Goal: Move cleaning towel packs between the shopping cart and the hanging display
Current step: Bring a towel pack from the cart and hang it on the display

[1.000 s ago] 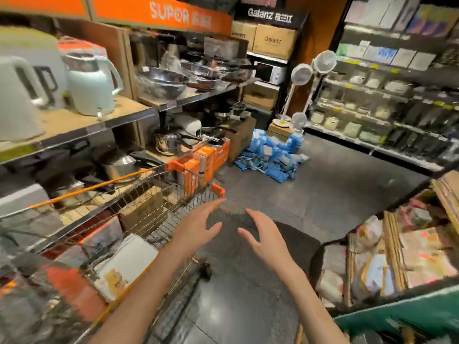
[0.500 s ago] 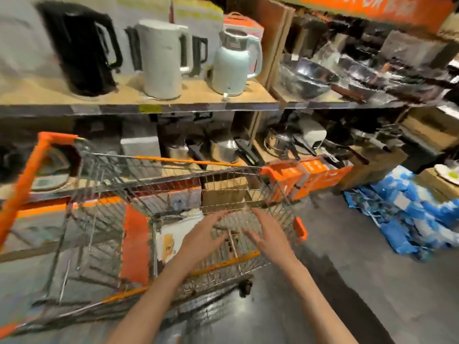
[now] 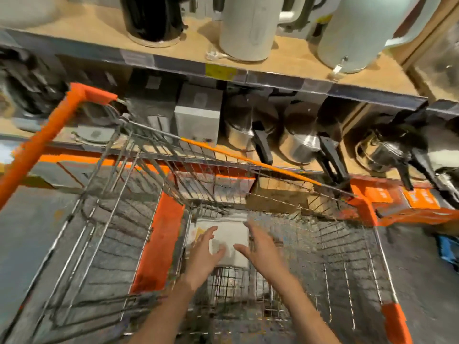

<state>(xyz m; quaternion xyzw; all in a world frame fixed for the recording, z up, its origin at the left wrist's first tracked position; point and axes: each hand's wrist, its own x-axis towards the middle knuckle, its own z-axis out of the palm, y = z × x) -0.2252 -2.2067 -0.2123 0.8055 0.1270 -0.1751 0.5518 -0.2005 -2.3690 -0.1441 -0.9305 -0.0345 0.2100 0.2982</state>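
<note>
Reaching into the cart: both hands are shown lowered into the wire basket, head view only.
Head view, shopping cart [image 3: 139, 219]: a wire basket with orange trim is seen from above, parked against a shelf unit; its handle [image 3: 42, 150] rises at the left.
Head view, towel pack [image 3: 229, 235]: a pale flat pack is seen lying on the basket floor near the far end, partly hidden by the hands; blur prevents its print from being read.
Head view, left hand [image 3: 202, 253]: the fingers are spread and relaxed, held above the pack's left edge; contact cannot be told.
Head view, right hand [image 3: 260, 247]: the fingers are spread, palm turned inward, over the pack's right edge; nothing is gripped.
Head view, hanging display: not in view.
Head view, surroundings: kettles [image 3: 244, 26] are stood on the upper shelf, steel pots [image 3: 304, 142] on the lower one.
Step in hand (judged): the pack is about to be taken up.
Advice: the two side edges should be closed on together, thumbs on top, and the pack lifted straight up so that the wire walls are cleared.
</note>
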